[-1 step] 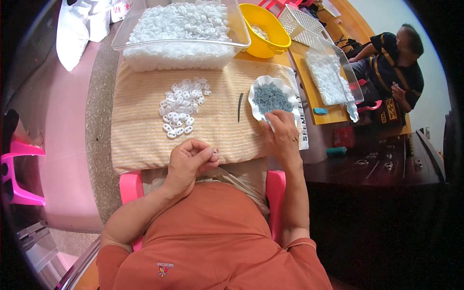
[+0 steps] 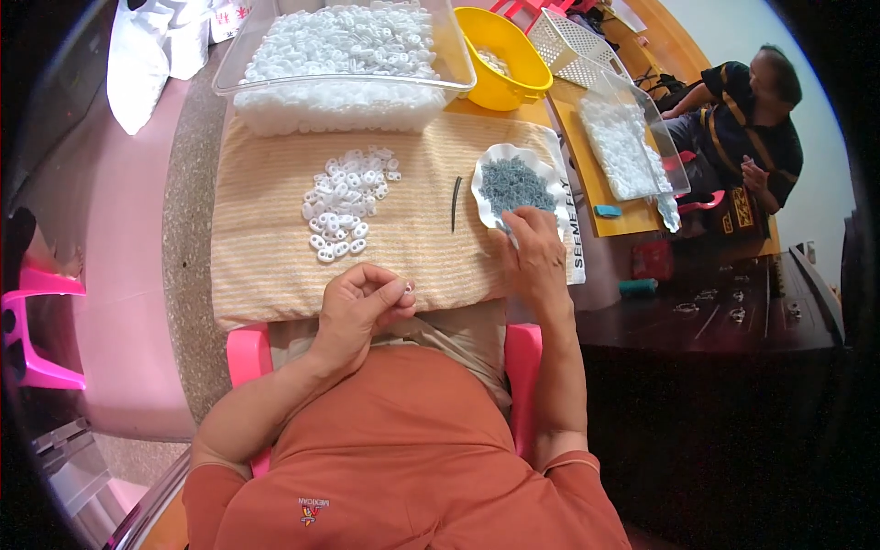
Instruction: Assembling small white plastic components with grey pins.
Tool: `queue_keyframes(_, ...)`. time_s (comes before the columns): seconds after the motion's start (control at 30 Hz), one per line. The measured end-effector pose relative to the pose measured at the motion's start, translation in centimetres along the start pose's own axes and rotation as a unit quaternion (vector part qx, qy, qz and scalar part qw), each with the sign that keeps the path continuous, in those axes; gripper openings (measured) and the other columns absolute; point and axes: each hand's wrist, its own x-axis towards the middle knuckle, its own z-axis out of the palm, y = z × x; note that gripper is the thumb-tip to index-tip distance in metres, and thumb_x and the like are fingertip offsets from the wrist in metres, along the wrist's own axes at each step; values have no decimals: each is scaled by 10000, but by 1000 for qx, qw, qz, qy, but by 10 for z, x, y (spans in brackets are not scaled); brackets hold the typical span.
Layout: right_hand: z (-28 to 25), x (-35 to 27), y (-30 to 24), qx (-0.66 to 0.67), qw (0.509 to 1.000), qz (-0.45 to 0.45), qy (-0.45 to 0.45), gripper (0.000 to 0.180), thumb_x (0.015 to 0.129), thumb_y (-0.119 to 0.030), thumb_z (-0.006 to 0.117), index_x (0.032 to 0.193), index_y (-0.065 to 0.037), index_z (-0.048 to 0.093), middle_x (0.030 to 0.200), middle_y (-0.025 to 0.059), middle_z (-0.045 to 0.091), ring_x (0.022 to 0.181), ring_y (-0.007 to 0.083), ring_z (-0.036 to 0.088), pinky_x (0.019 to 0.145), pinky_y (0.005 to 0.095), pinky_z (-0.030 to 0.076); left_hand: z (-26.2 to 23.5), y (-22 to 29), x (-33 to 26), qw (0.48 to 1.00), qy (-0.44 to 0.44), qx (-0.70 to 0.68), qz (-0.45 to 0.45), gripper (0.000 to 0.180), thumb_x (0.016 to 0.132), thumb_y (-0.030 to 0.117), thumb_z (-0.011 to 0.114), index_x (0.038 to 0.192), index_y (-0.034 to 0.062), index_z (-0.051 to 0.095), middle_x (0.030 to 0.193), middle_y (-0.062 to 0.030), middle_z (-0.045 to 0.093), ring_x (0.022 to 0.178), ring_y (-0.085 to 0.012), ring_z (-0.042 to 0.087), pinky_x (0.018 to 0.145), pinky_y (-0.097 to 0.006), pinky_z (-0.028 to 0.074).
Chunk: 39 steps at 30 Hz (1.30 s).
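Note:
My left hand (image 2: 359, 307) is closed in front of my belly, at the near edge of the striped cloth (image 2: 266, 266). Between its thumb and forefinger sits a small white plastic piece (image 2: 409, 288). My right hand (image 2: 539, 255) reaches to the near rim of a white scalloped dish (image 2: 479, 194), fingers bent down and drawn together. Tiny grey pieces (image 2: 516, 186) fill that dish; whether the fingertips grip one is hidden. Left of centre lies a pile of small white two-holed plastic pieces (image 2: 344, 206). A thin black stick (image 2: 455, 203) rests between pile and dish.
A clear bin (image 2: 339, 92) heaped with white pieces stands at the far edge, beside a yellow basin (image 2: 509, 64). Farther right are a white perforated basket (image 2: 573, 50) and another filled clear bin (image 2: 628, 151). A person (image 2: 756, 128) sits at the far right.

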Motion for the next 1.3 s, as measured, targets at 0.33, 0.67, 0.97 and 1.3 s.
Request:
queue_keyframes(0.33,11,4,1,-64,997,-23,-46,327,825,-263,657,1024,-6,639,1010,145,573,957,327,519,797,407,454,0,2,-1,1000,-8,4,-14,86,877,79,646,933,39,594,859,-39,648,763,-101,637,698,-250,562)
queue_keyframes(0.67,19,-4,1,-36,999,-12,-2,276,807,-213,678,995,-13,645,957,135,583,926,329,527,774,408,453,-1,2,-1,1000,-10,15,-11,93,875,89,651,931,37,598,846,-42,648,756,-105,638,695,-254,566)
queue_keyframes(0.97,27,-6,2,-4,999,-3,34,228,780,-141,697,970,-27,643,959,140,590,928,328,532,768,401,456,-2,0,0,1000,-7,13,-12,92,873,85,651,935,36,602,845,-47,648,752,-116,641,688,-261,568)
queue_keyframes(1.3,35,-6,1,-5,997,-13,75,168,748,-91,704,900,-44,647,896,117,598,883,307,549,745,394,459,-3,-1,0,1000,-13,9,-12,89,871,75,650,930,34,598,839,-55,648,743,-122,641,680,-263,565)
